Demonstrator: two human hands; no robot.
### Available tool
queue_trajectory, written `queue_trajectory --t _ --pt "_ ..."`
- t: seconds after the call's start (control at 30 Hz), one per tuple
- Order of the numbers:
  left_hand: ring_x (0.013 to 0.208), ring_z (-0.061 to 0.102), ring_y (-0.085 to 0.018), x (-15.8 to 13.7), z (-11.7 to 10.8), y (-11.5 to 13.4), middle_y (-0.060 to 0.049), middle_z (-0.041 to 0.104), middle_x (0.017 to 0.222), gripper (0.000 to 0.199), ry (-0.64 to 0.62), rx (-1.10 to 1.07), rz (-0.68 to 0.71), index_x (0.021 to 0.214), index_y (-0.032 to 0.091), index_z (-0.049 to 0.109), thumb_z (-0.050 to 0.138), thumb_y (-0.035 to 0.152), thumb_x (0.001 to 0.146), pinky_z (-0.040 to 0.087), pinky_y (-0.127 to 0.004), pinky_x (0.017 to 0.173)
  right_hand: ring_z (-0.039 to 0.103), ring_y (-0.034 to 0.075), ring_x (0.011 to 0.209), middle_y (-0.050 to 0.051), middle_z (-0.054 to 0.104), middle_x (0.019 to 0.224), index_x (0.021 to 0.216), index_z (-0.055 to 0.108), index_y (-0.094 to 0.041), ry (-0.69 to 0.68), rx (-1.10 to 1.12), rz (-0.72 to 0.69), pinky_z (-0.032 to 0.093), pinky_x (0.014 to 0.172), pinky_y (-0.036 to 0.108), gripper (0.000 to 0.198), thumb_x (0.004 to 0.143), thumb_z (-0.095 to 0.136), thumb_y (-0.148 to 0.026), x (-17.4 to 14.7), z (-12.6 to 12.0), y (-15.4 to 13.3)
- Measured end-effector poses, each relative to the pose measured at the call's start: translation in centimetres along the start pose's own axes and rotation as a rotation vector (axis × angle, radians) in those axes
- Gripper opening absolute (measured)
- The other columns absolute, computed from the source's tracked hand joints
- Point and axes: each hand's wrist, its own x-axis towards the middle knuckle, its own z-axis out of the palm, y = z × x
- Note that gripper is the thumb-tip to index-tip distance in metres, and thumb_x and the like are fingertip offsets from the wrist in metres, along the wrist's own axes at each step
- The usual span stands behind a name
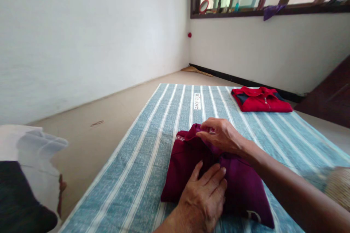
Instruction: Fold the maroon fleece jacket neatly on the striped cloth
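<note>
A maroon and purple collared shirt (180, 167), folded into a compact shape, lies on the blue striped cloth (142, 145) in front of me. My left hand (202, 196) rests flat on its front, fingers stretched out and slightly apart. At the shirt's top, my right hand (222, 134) has thumb and fingers closed around the collar edge. Pale lettering shows near the collar and at the lower right corner. The right forearm hides part of the shirt's right side. Farther back on the cloth is a folded red garment (257, 100) with dark shoulder panels; neither hand touches it.
White and black fabric (32, 152) is at the left edge. A broom (198, 70) lies on the floor by the wall. Bottles and a round mirror (203, 6) stand on the window sill. A woven beige object (339, 187) is at the right edge.
</note>
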Motion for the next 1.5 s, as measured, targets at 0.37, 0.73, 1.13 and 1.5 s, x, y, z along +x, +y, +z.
queue_trajectory --t 0.37,0.73,1.13,1.5 --pt "0.114 0.056 -0.021 -0.1 0.5 -0.1 -0.005 0.068 0.11 0.026 -0.001 -0.117 -0.042 0.112 0.019 0.06 0.049 0.025 0.089 0.03 -0.048 0.11 0.054 0.015 0.067 0.001 0.06 0.073 0.082 0.056 -0.017 0.131 -0.253 -0.135 0.035 0.058 0.026 0.007 0.081 0.058 -0.011 -4.3 4.5 -0.9" --pt "0.095 0.065 -0.017 -0.2 -2.0 -0.6 -0.007 0.07 0.097 0.018 0.344 -0.427 -0.179 0.096 0.017 0.063 0.051 0.01 0.084 0.051 -0.033 0.091 0.054 0.017 0.07 0.006 0.059 0.084 0.114 0.058 -0.018 0.201 -0.299 -0.435 0.042 0.064 0.029 0.028 0.095 0.037 -0.018 -5.3 4.8 0.1" --pt "0.086 0.068 -0.018 -0.4 -1.1 -6.8 -0.005 0.07 0.093 0.016 0.368 -0.402 -0.776 0.097 0.018 0.061 0.052 0.018 0.083 0.056 -0.028 0.073 0.054 0.019 0.076 0.008 0.059 0.094 0.119 0.057 -0.02 0.13 -0.397 -0.43 0.041 0.068 0.031 0.033 0.095 0.033 -0.015 -5.8 5.0 -0.4" --pt "0.096 0.059 -0.021 1.2 -1.4 -10.1 -0.006 0.065 0.098 0.018 0.175 0.015 -0.468 0.091 0.019 0.061 0.053 0.008 0.079 0.05 -0.038 0.088 0.059 0.023 0.09 0.013 0.061 0.107 0.115 0.06 -0.021 0.204 -0.349 -0.252 0.035 0.095 0.048 0.028 0.094 0.047 -0.035 -6.8 5.6 -2.5"
